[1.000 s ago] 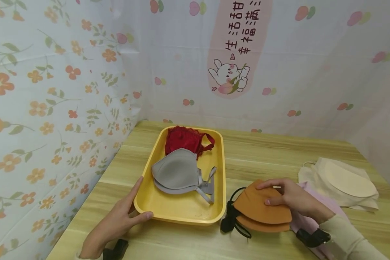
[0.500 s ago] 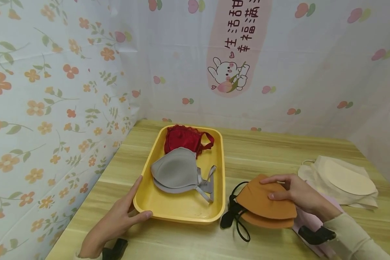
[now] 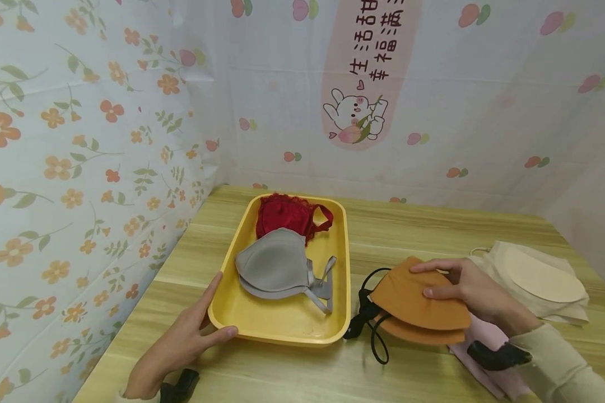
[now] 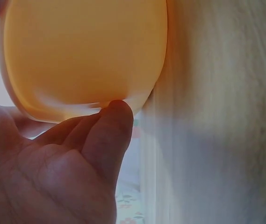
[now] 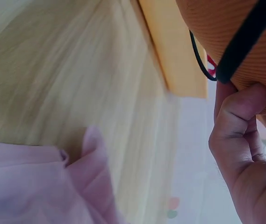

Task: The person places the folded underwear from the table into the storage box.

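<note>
Pink cloth [image 5: 34, 186] lay on the counter [image 3: 262, 375] at my R. My L hand [image 3: 184, 338] gripped the yellow tray [image 3: 302, 342] by its near L corner. My R hand [image 3: 469, 288] pinched the orange bra [image 3: 418, 305] btwn thumb & fingers just R of the tray. Farther lay the gray bra [image 3: 274, 266] in tray, cream garment [image 3: 544, 274] on counter, then red bra [image 3: 284, 215], tray's far end.
</note>
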`<state>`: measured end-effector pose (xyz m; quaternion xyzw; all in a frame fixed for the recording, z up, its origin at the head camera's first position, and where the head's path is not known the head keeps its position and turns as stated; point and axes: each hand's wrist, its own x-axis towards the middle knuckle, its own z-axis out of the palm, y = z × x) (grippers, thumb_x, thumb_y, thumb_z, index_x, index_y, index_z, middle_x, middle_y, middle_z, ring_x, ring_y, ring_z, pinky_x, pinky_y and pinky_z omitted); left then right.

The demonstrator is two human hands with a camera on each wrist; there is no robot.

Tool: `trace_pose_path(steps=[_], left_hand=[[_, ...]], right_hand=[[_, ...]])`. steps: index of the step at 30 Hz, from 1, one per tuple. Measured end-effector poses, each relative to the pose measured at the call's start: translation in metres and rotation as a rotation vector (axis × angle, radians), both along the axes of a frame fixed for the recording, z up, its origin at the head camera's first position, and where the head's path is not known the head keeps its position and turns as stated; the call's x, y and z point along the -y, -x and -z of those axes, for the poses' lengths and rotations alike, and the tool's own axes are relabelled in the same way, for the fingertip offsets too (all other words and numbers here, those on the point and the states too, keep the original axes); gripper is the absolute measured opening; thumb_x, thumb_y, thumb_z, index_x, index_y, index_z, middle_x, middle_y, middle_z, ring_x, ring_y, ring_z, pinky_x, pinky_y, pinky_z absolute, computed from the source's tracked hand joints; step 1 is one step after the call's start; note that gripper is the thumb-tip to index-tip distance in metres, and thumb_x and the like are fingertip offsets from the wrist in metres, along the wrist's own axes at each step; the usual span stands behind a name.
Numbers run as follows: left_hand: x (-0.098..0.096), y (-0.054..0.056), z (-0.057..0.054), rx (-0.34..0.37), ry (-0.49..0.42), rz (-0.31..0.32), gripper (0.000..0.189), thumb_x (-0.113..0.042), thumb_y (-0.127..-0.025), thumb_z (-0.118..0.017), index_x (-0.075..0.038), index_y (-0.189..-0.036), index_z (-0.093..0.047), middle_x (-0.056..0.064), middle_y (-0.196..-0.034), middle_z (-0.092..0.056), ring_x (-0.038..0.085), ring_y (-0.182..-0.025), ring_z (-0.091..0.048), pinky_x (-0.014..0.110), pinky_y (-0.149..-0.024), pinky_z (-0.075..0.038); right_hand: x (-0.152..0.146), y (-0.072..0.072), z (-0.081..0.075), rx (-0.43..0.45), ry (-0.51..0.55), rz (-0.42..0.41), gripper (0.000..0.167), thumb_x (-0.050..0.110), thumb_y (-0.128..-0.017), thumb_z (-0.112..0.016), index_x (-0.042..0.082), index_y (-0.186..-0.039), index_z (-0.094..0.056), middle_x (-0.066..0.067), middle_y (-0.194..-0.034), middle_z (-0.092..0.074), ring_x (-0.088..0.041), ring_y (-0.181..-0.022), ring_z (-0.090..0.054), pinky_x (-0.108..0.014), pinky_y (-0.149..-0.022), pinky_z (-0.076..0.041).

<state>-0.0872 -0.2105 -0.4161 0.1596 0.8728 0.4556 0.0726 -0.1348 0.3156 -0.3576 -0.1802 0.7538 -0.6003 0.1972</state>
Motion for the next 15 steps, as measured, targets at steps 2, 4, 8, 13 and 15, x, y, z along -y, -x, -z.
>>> trace_pose_path(steps=[2, 4, 8, 13, 15], left_hand=[[0.000, 0.000, 0.000, -0.008, 0.005, -0.005, 0.100, -0.031, -0.093, -0.072, -0.024, -0.164, -0.002, 0.021, -0.167, -0.021, 0.038, -0.143, -0.041, 0.011, -0.101, -0.041], [0.000, 0.000, 0.000, -0.012, 0.005, -0.005, 0.099, -0.031, -0.093, -0.072, -0.024, -0.164, -0.002, 0.022, -0.166, -0.021, 0.038, -0.143, -0.041, 0.011, -0.101, -0.041], [0.000, 0.000, 0.001, -0.011, 0.000, -0.002, 0.099, -0.031, -0.094, -0.072, -0.023, -0.164, -0.002, 0.022, -0.166, -0.021, 0.037, -0.143, -0.041, 0.010, -0.101, -0.041], [0.000, 0.000, 0.001, -0.004, -0.006, -0.004, 0.099, -0.031, -0.094, -0.072, -0.023, -0.164, -0.003, 0.021, -0.167, -0.021, 0.037, -0.144, -0.040, 0.009, -0.101, -0.039], [0.000, 0.000, 0.001, -0.003, -0.006, -0.007, 0.099, -0.031, -0.093, -0.072, -0.024, -0.164, -0.003, 0.021, -0.167, -0.021, 0.037, -0.144, -0.040, 0.009, -0.101, -0.039]], right_hand=[[0.000, 0.001, -0.003, -0.002, 0.008, 0.001, 0.043, -0.005, -0.093, -0.062, 0.009, -0.134, -0.064, 0.011, -0.123, -0.069, -0.022, -0.091, -0.076, -0.037, -0.072, -0.062], [0.001, 0.002, -0.007, 0.008, 0.023, -0.003, 0.043, -0.006, -0.094, -0.061, 0.011, -0.134, -0.064, 0.010, -0.123, -0.070, -0.023, -0.091, -0.077, -0.037, -0.072, -0.062], [0.001, 0.004, -0.017, 0.032, 0.032, 0.006, 0.044, -0.006, -0.095, -0.059, 0.014, -0.135, -0.065, 0.010, -0.124, -0.069, -0.024, -0.092, -0.077, -0.037, -0.073, -0.062], [0.002, 0.009, -0.032, 0.055, 0.035, 0.024, 0.046, -0.006, -0.095, -0.060, 0.017, -0.135, -0.065, 0.011, -0.126, -0.067, -0.022, -0.090, -0.077, -0.036, -0.073, -0.062], [0.004, 0.012, -0.038, 0.045, 0.029, 0.036, 0.046, -0.006, -0.095, -0.060, 0.016, -0.135, -0.065, 0.011, -0.125, -0.067, -0.022, -0.089, -0.077, -0.036, -0.072, -0.062]])
